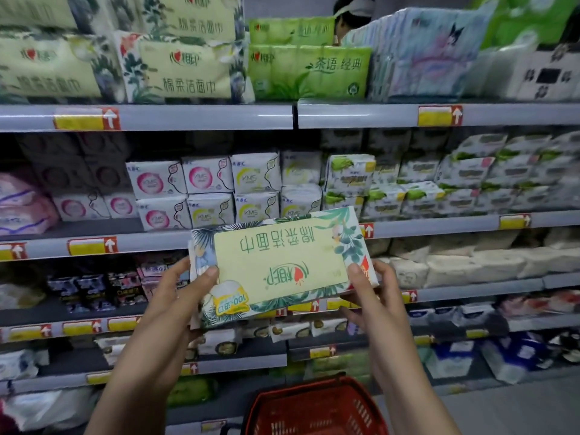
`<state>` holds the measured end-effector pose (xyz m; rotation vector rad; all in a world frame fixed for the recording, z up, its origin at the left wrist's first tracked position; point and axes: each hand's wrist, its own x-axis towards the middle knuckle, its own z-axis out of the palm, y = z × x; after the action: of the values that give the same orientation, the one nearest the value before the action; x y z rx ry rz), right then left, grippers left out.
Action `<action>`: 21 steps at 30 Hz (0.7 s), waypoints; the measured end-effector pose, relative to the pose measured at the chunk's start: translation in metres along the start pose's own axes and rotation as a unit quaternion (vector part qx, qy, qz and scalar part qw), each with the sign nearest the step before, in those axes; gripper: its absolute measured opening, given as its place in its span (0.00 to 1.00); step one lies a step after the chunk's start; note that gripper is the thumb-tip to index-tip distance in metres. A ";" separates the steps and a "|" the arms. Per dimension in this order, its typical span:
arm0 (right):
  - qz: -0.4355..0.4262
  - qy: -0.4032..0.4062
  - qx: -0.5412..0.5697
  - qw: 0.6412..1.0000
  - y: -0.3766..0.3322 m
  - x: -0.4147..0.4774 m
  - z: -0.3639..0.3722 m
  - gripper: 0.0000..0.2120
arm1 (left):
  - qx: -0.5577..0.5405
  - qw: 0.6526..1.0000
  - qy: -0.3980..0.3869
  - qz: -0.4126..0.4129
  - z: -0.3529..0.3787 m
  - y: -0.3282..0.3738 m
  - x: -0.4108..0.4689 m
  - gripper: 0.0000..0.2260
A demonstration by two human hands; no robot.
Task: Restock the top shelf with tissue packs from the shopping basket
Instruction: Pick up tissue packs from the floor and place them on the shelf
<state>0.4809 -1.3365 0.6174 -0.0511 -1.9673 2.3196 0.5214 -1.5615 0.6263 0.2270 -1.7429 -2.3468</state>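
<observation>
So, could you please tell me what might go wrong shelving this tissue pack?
The tissue pack is held upside down by the left hand and right hand, so it may be shelved with its print inverted, unlike the matching packs. Those stand two high on the top shelf, so squeezing another in could topple one.

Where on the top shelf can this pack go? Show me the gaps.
One opening only: above the green packs, between the cream pack stack and the leaning lilac packs. Elsewhere the top shelf is crowded edge to edge along its front. The left hand and right hand hold the tissue pack upside down.
</observation>
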 end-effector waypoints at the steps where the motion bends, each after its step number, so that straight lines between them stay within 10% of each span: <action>1: 0.000 -0.005 0.000 1.000 -0.003 0.005 -0.007 0.16 | -0.004 1.000 -0.002 0.000 0.007 -0.001 0.001 0.48; 18: -0.058 -0.042 -0.026 0.997 -0.033 0.045 -0.029 0.17 | -0.081 0.991 -0.069 -0.078 0.037 -0.005 0.024 0.28; 21: -0.063 -0.062 0.039 0.995 -0.036 0.050 -0.021 0.25 | -0.139 0.986 -0.044 -0.082 0.040 -0.013 0.030 0.39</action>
<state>0.4347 -1.3055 0.6519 0.2230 -1.8703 2.3676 0.4817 -1.5285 0.6256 0.2312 -1.4568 -2.7240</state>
